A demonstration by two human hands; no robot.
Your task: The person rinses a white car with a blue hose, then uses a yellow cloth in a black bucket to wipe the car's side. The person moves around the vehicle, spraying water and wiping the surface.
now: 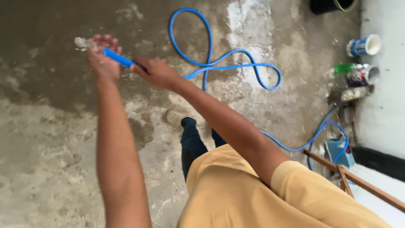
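Observation:
My left hand (pixel 103 59) is closed around the end of a blue hose (pixel 119 58), where a whitish splash of water (pixel 82 42) shows at the fingertips. My right hand (pixel 155 72) grips the same hose a little further back. Both arms reach out over a wet concrete floor (pixel 50 126). The rest of the blue hose lies in loops (pixel 228 57) on the floor beyond my hands and runs off to the right. My yellow shirt (pixel 236 194), dark trouser leg and one shoe (pixel 174 116) show below.
Along the white wall (pixel 388 109) at right stand a blue-and-white tub (pixel 365 45), a green bottle (pixel 346 67) and cans (pixel 363 76). A black bucket (pixel 331 5) is at the top. A wooden frame (pixel 352 179) and a blue box (pixel 339 152) sit at lower right.

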